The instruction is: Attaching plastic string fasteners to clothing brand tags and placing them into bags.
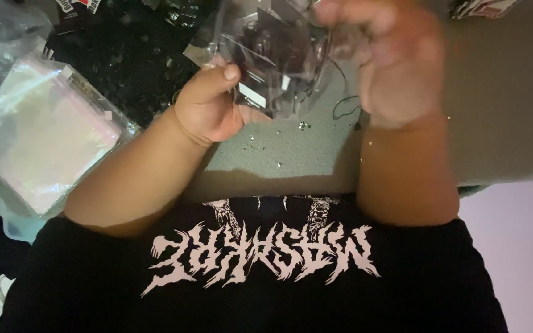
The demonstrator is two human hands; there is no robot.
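Black shirt [260, 277] with pale lettering is filling the bottom of the view, and both forearms are reaching out from it over the near edge of a grey table [501, 111].

Left hand [208, 108] is closing thumb against fingers on the lower left corner of a clear bag [272, 55], pinching the film. Right hand [396, 68] is blurred; it is curling over the bag's right side, but whether its fingers are actually gripping the film cannot be told. The bag is being held just above the table, towards its far edge, with something dark inside it. A thin black cord [343, 105] is trailing from under the bag onto the table, and small shiny bits [303, 126] are lying scattered just below it.

To handle this well, the pinch on the corner probably needs to stay light, since the film looks slippery and creases easily, and the bag is best kept over the table so loose pieces drop there.

At the table's left edge a stack of clear sleeves [44, 132] is lying well apart from the hands.
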